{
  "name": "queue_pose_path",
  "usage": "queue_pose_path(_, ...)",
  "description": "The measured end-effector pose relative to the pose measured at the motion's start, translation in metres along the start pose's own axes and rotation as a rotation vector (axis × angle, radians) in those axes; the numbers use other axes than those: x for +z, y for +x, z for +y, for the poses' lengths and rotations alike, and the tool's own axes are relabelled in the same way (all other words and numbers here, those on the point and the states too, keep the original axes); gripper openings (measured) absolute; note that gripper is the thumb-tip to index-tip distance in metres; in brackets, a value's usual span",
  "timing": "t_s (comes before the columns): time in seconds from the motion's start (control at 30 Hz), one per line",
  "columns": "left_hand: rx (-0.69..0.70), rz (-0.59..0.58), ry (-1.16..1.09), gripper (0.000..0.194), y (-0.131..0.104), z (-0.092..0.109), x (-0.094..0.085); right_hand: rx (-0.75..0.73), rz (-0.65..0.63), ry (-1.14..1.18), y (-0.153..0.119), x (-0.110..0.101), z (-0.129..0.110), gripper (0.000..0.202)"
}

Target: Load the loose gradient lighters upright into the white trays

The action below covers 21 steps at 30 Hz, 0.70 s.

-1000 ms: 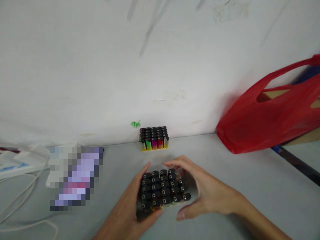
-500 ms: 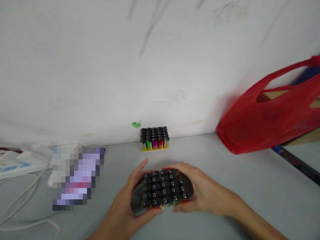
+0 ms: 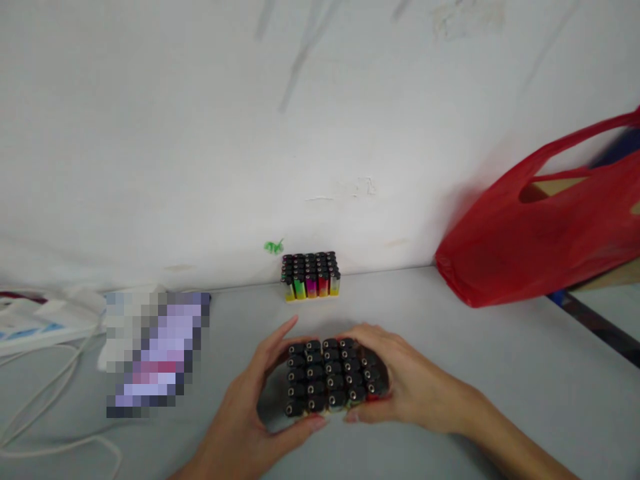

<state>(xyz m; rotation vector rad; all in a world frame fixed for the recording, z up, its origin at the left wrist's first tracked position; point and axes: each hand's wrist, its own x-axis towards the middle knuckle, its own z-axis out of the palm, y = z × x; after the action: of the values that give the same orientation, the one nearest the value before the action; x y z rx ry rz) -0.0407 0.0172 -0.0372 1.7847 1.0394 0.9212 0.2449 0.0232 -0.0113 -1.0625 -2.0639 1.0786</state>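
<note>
A block of lighters (image 3: 330,375) stands upright in tight rows between my hands, its black tops facing me. My left hand (image 3: 267,400) curves round the left side, with the thumb at the near edge and the index finger raised at the far side. From the right, my right hand (image 3: 390,380) wraps the block, thumb along the near edge and fingers behind. The rightmost row is shorter than the others. Most of the coloured bodies are hidden below the tops. Farther back, a second set of lighters (image 3: 311,277) with colourful bodies stands against the wall.
A red plastic bag (image 3: 540,233) with boxes in it leans at the right by the wall. On the left lie a blurred-out phone-like object (image 3: 163,350), a white power strip (image 3: 50,323) and loose white cables (image 3: 60,450). The grey tabletop (image 3: 240,307) meets the wall behind.
Both hands remain round the block of lighters. The view has shifted very slightly; little else differs.
</note>
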Motion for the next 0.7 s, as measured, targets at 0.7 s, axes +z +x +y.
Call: queue_pose_path(0.7, -0.009, -0.026, 0.063, 0.089, 0.003, -0.004, 0.000, -0.046, 0.085, 0.121, 0.005, 0.023, 0.004, 0.089)
